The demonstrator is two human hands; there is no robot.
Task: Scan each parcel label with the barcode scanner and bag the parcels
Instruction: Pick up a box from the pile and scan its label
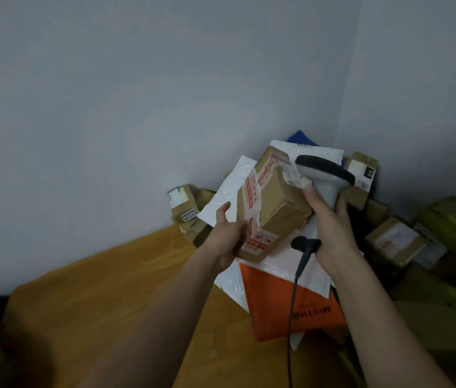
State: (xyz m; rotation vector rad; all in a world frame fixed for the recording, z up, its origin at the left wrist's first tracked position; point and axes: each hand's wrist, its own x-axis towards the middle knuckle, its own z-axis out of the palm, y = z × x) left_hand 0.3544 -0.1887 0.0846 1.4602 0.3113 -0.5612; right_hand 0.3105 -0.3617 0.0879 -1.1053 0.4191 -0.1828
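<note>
head view: your left hand [228, 236] grips the taped cardboard parcel [270, 208] from below, lifted above the pile of mailers [285, 298]; your right hand [331, 228] curls round the scanner [323, 175] handle, its head close over the box; you look mid-scan; next, aim squarely at the label, then bag it.

Single head-worn view, forward and down, close over hands toward room corner.
</note>
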